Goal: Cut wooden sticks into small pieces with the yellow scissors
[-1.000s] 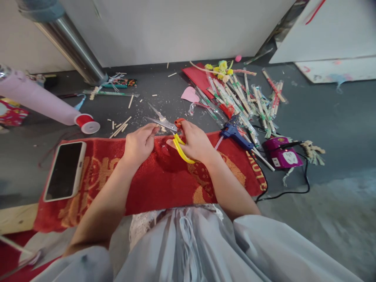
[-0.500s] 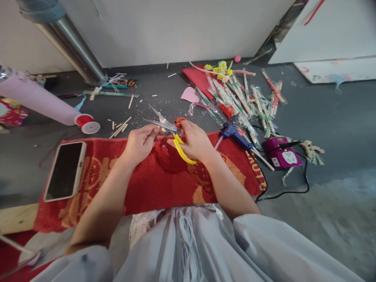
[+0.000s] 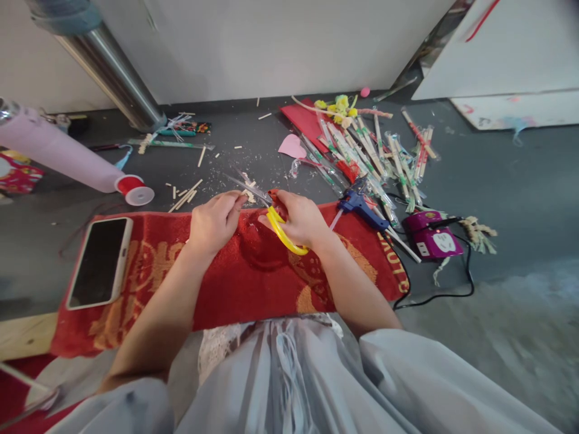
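Yellow-handled scissors in the right hand, fingers wrapped around the grips, blades narrowly parted and aimed towards ten o'clock, just above pale shavings on the dark grey tabletop. Left hand just beside the blades at nine o'clock, thumb and fingers narrow, drawn together in a pinch; anything between them, impossible to make out.

For good control, best to steady both wrists low over the red towel, work with small, slow squeezes, and angle the tips away from the left fingertips. Better to use the part near the pivot for anything stiff, for more force and less slip. Worth letting crumbs fall onto the hard surface rather than into the pile of the cloth.

Around the scissors, by the clock: short pale sticks loose at nine; a phone flat on the towel at eight; a pink heart at one; a heap of wrapped sticks at two; a blue glue gun at three, and beyond, a purple power block with a black cable.

Farther out, a metal post at ten, a pale wall at twelve, and a mottled grey floor at four.
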The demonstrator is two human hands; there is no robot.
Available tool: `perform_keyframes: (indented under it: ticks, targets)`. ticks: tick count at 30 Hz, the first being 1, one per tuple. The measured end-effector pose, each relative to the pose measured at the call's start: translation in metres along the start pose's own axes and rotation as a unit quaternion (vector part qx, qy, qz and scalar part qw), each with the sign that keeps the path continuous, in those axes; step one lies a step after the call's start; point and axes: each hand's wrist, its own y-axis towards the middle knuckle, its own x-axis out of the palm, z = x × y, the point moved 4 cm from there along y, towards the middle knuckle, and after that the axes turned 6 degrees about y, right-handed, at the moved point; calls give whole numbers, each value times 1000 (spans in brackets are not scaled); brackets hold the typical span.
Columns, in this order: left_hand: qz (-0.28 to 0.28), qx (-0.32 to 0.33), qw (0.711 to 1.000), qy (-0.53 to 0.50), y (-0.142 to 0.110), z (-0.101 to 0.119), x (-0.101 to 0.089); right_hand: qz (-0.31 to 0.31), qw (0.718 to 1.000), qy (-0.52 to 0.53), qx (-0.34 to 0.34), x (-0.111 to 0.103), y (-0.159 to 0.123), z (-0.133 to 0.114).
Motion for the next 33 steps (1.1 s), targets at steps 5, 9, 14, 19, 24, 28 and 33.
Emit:
perform_keyframes:
  ticks: [5,9,14,19,24,28,33]
  targets:
    - [0,9,1000,-3,0,-3,-1,7,1000,14,-25,1,0,3]
    - [-25,6,999,-26,1,-1,-2,54,996,14,-64,2,1,6]
    - [-68,-16,995,-65,4,2,-2,79,992,18,-96,4,0,9]
    - [-90,-35,989,-113,6,4,-3,80,991,39,-96,3,-1,7]
    - [-104,-40,989,-101,7,6,-4,76,990,68,-102,3,-2,5]
    - [-97,-37,992,-74,7,7,-4,81,991,60,-90,4,-2,6]
    - [-111,-37,989,-90,8,7,-3,71,993,52,-81,5,-1,5]
